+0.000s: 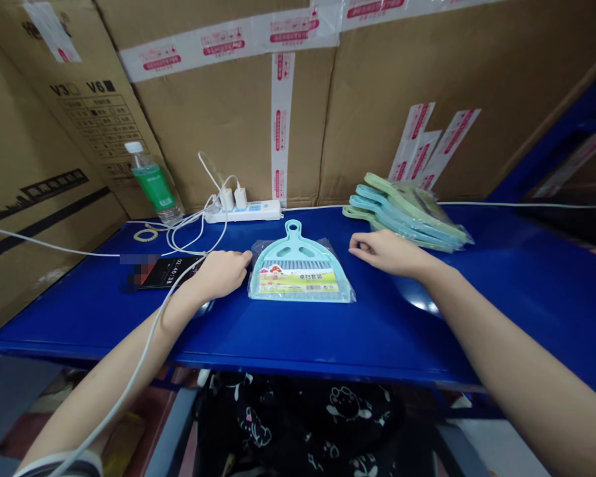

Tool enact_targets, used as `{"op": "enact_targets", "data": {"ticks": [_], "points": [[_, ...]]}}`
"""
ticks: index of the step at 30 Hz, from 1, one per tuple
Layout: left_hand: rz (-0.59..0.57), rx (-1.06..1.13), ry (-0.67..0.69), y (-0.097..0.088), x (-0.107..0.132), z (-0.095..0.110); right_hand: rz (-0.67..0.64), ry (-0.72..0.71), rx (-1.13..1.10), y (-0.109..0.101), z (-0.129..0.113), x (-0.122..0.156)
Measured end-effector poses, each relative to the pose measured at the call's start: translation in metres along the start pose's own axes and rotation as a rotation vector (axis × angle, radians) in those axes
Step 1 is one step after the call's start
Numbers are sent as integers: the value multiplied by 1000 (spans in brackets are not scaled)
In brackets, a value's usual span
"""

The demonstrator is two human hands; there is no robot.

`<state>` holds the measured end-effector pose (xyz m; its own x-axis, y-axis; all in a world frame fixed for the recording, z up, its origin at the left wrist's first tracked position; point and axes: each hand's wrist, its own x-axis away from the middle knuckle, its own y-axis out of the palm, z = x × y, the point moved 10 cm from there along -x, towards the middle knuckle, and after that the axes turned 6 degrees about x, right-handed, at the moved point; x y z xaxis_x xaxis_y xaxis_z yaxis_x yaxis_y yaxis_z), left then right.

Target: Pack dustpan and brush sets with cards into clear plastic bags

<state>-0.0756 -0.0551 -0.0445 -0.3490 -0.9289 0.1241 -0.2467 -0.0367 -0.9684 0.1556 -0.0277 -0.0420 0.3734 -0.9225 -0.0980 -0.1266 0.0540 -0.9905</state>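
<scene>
A light-blue dustpan and brush set in a clear plastic bag lies flat on the blue table, its handle pointing away from me. A printed label with mushrooms crosses its front. My left hand rests on the table at the set's left side, fingers curled in, the fingertips close to the bag's edge; whether they touch it I cannot tell. To the right, my right hand has its fingers curled in with nothing visible in them, apart from the set. Just behind it is a pile of bagged green and blue dustpans.
A phone showing a timer lies beside my left hand. Behind it are a beaded bracelet, a water bottle and a power strip with chargers. A white cable runs over my left forearm. Cardboard boxes wall the back.
</scene>
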Motion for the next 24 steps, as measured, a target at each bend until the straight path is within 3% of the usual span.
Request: {"op": "enact_targets", "data": {"ticks": [13, 19, 24], "points": [[24, 10, -11, -2, 0, 0, 6, -13, -6, 1, 0, 0], [97, 21, -75, -8, 1, -8, -4, -6, -6, 0, -1, 0], [131, 42, -7, -10, 1, -2, -16, 8, -3, 0, -2, 1]]}}
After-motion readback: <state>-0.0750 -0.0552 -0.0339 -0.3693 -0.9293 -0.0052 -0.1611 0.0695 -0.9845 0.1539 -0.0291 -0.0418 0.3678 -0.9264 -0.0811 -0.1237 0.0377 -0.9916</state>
